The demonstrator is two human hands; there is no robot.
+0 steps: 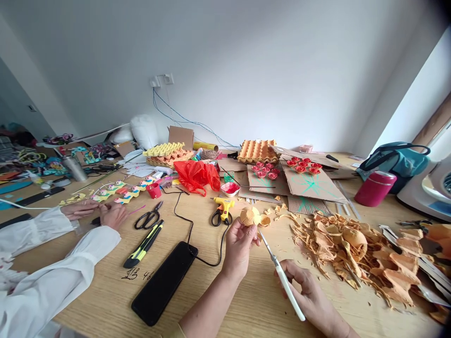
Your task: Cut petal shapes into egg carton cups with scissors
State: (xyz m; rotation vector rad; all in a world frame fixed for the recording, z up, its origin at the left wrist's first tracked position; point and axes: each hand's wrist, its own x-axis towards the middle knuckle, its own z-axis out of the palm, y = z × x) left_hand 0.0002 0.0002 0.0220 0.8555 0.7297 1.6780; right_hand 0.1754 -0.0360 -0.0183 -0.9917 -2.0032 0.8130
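Pinched in the fingers of my left hand is a tan egg-carton cup with cut, petal-like edges. White-handled scissors are in my right hand, and their blades point up toward the cup, close to my left fingertips. Whether the blades touch the cup I cannot tell. Just behind it on the table lies another cut cup. A yellow glue gun lies just left of the held cup, with black-handled scissors partly under it. To the right is a heap of orange carton scraps.
At the left, a co-worker's hands work beside painted carton pieces. A phone, a utility knife and black scissors lie between us. Red paper flowers stand on cardboard. A pink thermos stands right.
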